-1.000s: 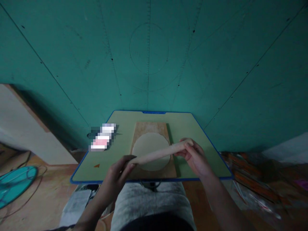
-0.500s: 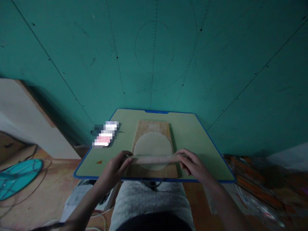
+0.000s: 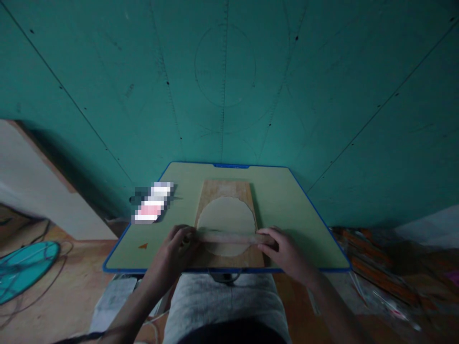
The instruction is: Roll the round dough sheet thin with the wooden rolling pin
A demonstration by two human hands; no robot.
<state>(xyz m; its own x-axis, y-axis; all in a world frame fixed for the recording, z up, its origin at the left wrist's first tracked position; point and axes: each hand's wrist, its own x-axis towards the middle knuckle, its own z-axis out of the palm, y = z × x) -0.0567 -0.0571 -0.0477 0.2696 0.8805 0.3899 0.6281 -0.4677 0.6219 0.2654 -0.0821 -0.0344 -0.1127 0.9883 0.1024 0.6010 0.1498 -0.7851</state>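
Note:
A wooden rolling pin (image 3: 229, 237) lies level across the near part of a flat round sheet of dough (image 3: 225, 217). The dough rests on a wooden board (image 3: 226, 187) on a pale green table with a blue rim (image 3: 294, 200). My left hand (image 3: 175, 253) rests on the pin's left end, fingers curled over it. My right hand (image 3: 283, 248) lies over the right end, fingers laid along it.
A blurred-out pink and white object (image 3: 152, 203) lies at the table's left side. A small orange mark (image 3: 143, 246) sits near the front left corner. A teal fan guard (image 3: 25, 267) is on the floor at left. Clutter (image 3: 380, 267) lies at right. A teal wall stands behind.
The rolling pin was held tilted above the dough, right end high. It has come down level onto the near part of the dough, with both hands on its ends.

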